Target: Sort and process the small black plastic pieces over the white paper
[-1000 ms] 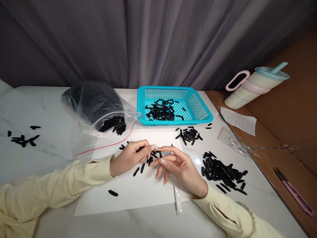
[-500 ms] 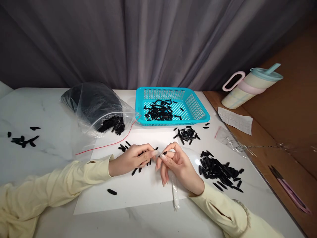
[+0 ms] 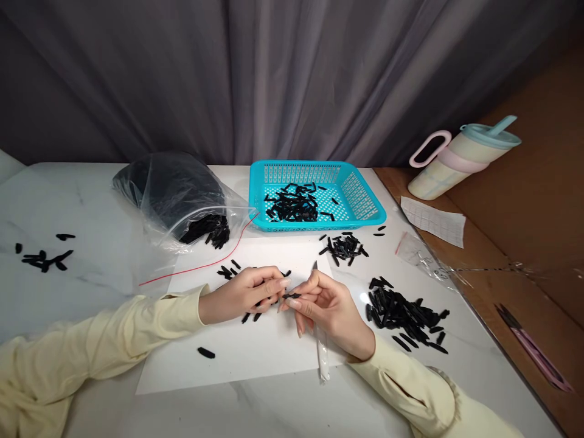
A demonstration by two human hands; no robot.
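Both hands meet over a white sheet of paper [image 3: 182, 374]. The thumb and forefinger of my right hand [image 3: 335, 310] pinch a small black elongated piece [image 3: 292, 295]. My left hand [image 3: 246, 295] is closed, its thumb pressed to the fingers right beside that piece; what it grips, if anything, is hidden. Several similar black pieces [image 3: 225, 272] lie partly covered behind my left hand. Under my right hand, a slim pointed tool with a plastic-wrapped white handle [image 3: 323, 356] lies on the paper. One loose black piece [image 3: 206, 353] rests nearer me.
A blue basket [image 3: 319, 225] holding black pieces stands at the back. Left of it lies a clear bag [image 3: 173, 194] full of them. More piles [image 3: 406, 313] sit on the right, others [image 3: 48, 261] far left. A tumbler [image 3: 465, 161] and pink-handled cutter [image 3: 533, 353] are at right.
My right hand has lowered slightly and moved a little left, bringing the black piece against my left fingertips. The tip of the slim tool now shows above my right hand.
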